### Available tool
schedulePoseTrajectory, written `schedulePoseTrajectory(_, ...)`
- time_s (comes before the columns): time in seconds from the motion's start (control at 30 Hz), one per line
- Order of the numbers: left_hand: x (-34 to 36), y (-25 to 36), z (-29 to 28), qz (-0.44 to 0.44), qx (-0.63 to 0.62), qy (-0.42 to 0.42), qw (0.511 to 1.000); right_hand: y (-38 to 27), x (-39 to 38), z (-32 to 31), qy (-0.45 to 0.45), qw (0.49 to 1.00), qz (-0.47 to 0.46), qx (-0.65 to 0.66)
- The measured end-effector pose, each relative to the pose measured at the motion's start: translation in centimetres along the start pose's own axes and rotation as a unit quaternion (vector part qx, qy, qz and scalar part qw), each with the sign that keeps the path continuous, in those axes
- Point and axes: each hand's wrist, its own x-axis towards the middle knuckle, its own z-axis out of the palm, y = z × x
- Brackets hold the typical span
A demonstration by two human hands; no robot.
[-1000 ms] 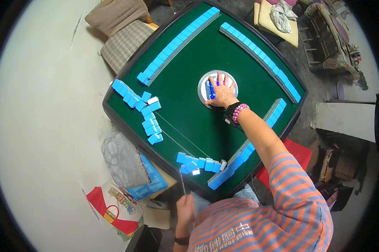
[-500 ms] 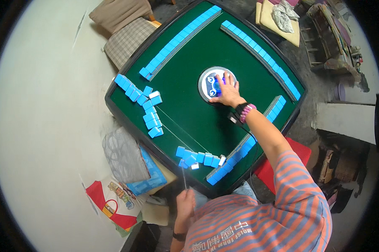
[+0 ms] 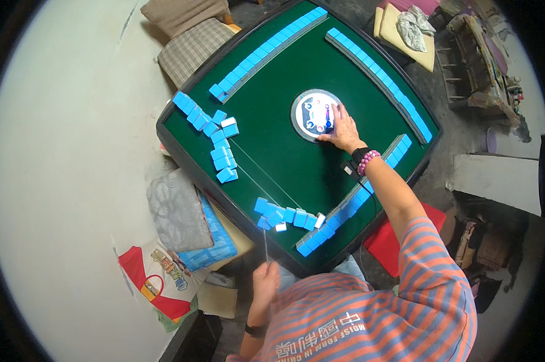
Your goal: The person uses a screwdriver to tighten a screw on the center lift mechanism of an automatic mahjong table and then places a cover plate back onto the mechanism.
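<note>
In the head view, we looked down on a green-topped mahjong table with a lit, round control panel at its middle. Blue-backed tiles stood in three long rows: a far left row, a far right row and a near right row. Two untidy groups, a left cluster and a near cluster, lay askew, a few tiles showing white. We judged the near cluster the likeliest to suffer: a thin rod reached its edge, and a jerk of that rod might topple or scatter the tiles. The right forearm passed over the near right row, with a black cable hanging by the wrist, so a low sweep or a snag could, we thought, break that row. An unintended press on the control panel seemed possible too, as fingers lay so near its buttons. Our right grip was loosely spread, fingers apart, clasping nothing, its fingertips over the panel's right side; whether they touched, we could not tell. Our left grip, below the table's near edge, was curled tight around the thin rod.
</note>
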Motion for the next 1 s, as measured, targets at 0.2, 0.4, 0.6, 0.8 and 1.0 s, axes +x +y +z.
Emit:
schedulePoseTrajectory(0.2, -0.3, -0.5, -0.3, -0.014, 0.005, 0.01, 1.0, 2.1, -1.3, 0.6, 0.071, 0.997, 0.007, -0.031)
schedulePoseTrajectory(0.4, 0.1, -0.3, -0.1, -0.024, 0.012, 0.007, 1.0, -0.2, 0.0, -0.2, 0.071, 0.989, -0.073, -0.103)
schedulePoseTrajectory(0.6, 0.5, -0.1, -0.1, -0.025, 0.017, 0.003, 1.0, -1.9, 2.5, -1.6, -0.002, 0.988, -0.054, -0.143)
schedulePoseTrajectory(0.8, 1.0, 0.0, 0.3, -0.033, 0.023, 0.008, 0.999, -2.5, 3.7, -2.1, -0.066, 0.975, -0.05, -0.208)
schedulePoseTrajectory(1.0, 1.6, -0.2, 0.6, -0.024, 0.018, 0.008, 1.0, -3.1, 3.9, -2.1, -0.119, 0.965, -0.038, -0.232)
